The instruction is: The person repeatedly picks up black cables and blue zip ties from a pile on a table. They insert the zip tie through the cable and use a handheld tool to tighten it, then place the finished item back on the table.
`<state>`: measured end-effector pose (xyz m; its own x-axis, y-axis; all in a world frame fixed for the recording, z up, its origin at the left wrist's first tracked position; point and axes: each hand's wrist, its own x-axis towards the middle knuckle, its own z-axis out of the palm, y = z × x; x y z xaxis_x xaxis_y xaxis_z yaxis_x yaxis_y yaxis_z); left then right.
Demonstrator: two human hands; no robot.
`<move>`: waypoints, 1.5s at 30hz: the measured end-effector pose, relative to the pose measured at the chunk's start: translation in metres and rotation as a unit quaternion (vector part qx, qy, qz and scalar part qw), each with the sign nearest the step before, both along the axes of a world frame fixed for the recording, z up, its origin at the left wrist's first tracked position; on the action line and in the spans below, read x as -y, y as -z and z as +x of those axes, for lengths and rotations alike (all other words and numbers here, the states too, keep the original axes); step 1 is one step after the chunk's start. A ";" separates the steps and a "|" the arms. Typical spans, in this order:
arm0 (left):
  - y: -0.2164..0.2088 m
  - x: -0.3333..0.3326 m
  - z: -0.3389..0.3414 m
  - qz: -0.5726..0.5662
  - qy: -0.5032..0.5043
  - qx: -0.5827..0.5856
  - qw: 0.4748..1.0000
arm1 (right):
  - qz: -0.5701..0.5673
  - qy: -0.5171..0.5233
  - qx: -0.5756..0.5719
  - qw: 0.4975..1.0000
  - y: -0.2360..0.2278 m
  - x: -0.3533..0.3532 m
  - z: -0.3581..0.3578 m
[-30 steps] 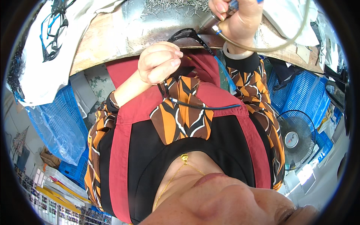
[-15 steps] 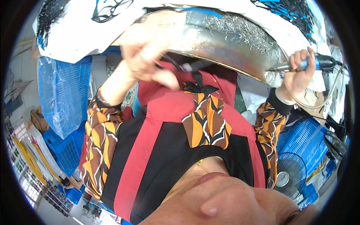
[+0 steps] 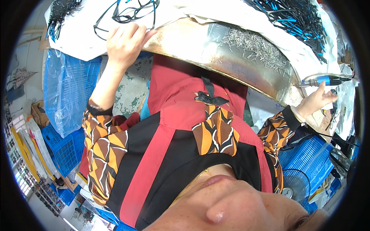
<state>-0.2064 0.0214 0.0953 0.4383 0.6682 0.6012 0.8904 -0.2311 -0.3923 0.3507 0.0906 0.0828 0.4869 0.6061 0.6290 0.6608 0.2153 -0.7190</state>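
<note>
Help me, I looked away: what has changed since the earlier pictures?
The left hand moved left and forward to the black eyeglass frames on the white cloth; its grip is unclear. The right hand moved right and opened, letting go of the blue-and-black tool. The metal pins stayed heaped.

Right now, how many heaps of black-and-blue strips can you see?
2. The left heap lies left of the left hand, near the upper edge; the right heap lies beyond the metal pins. Others may be out of view.

Blue crates (image 3: 61, 150) flank a patchy grey floor (image 3: 133, 90), a round fan (image 3: 298, 183) at right.
</note>
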 end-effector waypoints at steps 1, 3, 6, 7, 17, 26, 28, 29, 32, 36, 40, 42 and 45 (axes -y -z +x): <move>0.005 -0.015 0.001 0.011 -0.013 0.005 1.000 | -0.028 0.067 0.014 0.997 -0.005 0.011 -0.012; 0.014 -0.042 0.002 -0.002 -0.041 0.047 0.998 | 0.071 0.070 0.066 0.993 -0.012 0.027 -0.039; 0.026 -0.071 0.000 -0.027 -0.064 0.109 0.992 | 0.162 -0.037 0.166 0.972 -0.021 0.042 -0.080; 0.028 -0.077 -0.001 -0.036 -0.072 0.116 0.990 | 0.150 -0.123 0.180 0.964 -0.023 0.041 -0.093; 0.023 -0.083 -0.008 -0.124 -0.076 0.154 0.977 | 0.112 -0.428 0.339 0.830 -0.055 -0.132 -0.254; 0.018 -0.082 -0.024 -0.287 -0.058 0.125 0.948 | -0.012 -0.434 0.462 0.774 -0.033 -0.209 -0.312; 0.012 -0.084 -0.022 -0.311 -0.053 0.115 0.942 | -0.009 -0.438 0.435 0.787 -0.034 -0.210 -0.309; 0.009 -0.084 -0.020 -0.321 -0.058 0.123 0.937 | -0.003 -0.440 0.408 0.800 -0.037 -0.210 -0.306; -0.007 -0.082 -0.007 -0.237 -0.044 0.109 0.964 | 0.043 -0.463 0.255 0.848 -0.057 -0.209 -0.283; -0.028 -0.096 0.032 -0.185 0.090 0.149 0.967 | 0.168 -0.475 -0.058 0.862 -0.091 -0.188 -0.220; -0.040 -0.160 0.110 -0.177 0.255 0.129 0.942 | 0.129 -0.338 -0.179 0.915 -0.107 -0.154 -0.151; -0.037 -0.208 0.164 -0.167 0.319 0.118 0.925 | 0.090 -0.313 -0.156 0.932 -0.101 -0.145 -0.132; -0.024 -0.280 0.241 -0.136 0.326 0.073 0.933 | 0.073 -0.280 -0.065 0.955 -0.075 -0.126 -0.114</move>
<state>0.0350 0.3018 0.1191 0.7314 0.4244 0.5338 0.5647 -0.8157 -0.1253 0.2369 0.2170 0.1583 0.1923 0.7046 0.6830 0.3195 0.6132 -0.7225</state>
